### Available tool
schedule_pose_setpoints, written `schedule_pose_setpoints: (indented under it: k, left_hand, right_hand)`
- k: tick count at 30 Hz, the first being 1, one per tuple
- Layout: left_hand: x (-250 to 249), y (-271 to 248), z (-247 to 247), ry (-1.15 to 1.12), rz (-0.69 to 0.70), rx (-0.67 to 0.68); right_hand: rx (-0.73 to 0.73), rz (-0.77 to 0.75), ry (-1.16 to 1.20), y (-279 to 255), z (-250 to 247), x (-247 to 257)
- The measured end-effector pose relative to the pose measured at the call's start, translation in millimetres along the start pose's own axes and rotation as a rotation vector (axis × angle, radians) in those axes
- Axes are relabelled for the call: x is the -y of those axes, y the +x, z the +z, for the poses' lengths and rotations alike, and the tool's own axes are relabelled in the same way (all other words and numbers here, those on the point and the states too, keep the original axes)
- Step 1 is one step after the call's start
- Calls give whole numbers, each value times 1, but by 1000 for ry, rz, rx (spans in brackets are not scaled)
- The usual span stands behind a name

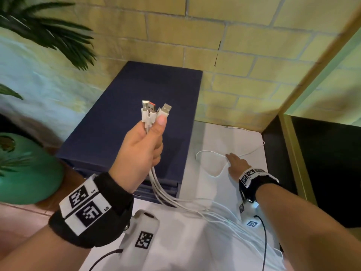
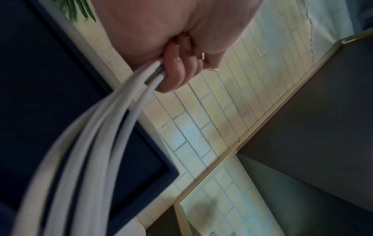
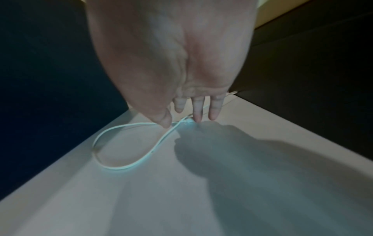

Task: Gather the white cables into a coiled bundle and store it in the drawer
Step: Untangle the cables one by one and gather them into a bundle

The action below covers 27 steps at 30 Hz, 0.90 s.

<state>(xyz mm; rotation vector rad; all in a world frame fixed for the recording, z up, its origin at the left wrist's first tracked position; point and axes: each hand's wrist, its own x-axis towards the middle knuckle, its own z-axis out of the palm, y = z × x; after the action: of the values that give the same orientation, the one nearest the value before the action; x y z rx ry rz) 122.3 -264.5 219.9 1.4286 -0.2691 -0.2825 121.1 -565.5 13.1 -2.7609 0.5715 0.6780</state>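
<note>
My left hand (image 1: 144, 141) is raised in front of the dark blue drawer unit (image 1: 140, 118) and grips several white USB cables (image 1: 154, 112), plugs up. The cords (image 2: 113, 121) hang from the fist and trail right across the white tabletop (image 1: 195, 241). My right hand (image 1: 237, 163) reaches down with straight fingers (image 3: 198, 110) to a thin white cable (image 3: 125, 166) that lies looped on the table. The fingertips touch it where the loop crosses; no grip shows.
A brick-pattern wall (image 1: 234, 65) stands behind. A green pot (image 1: 25, 171) with a plant sits at the left. A dark cabinet with a gold frame (image 1: 328, 163) bounds the table on the right. The thin cable's far end (image 1: 234, 127) runs toward the wall.
</note>
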Motion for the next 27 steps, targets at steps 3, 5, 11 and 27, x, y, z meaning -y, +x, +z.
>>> schedule_pose_setpoints:
  k: [3, 5, 11, 27]
  left_hand:
    - [-1, -1, 0, -8, 1, 25]
    - [-2, -2, 1, -17, -14, 31]
    - [2, -15, 2, -11, -30, 13]
    - [-11, -42, 13, 20, -17, -52]
  right_hand:
    - [-124, 34, 49, 0, -1, 6]
    - [-167, 67, 89, -3, 3, 7]
    - [-97, -10, -53, -20, 29, 18]
    - [-189, -170, 366, -57, -3, 34]
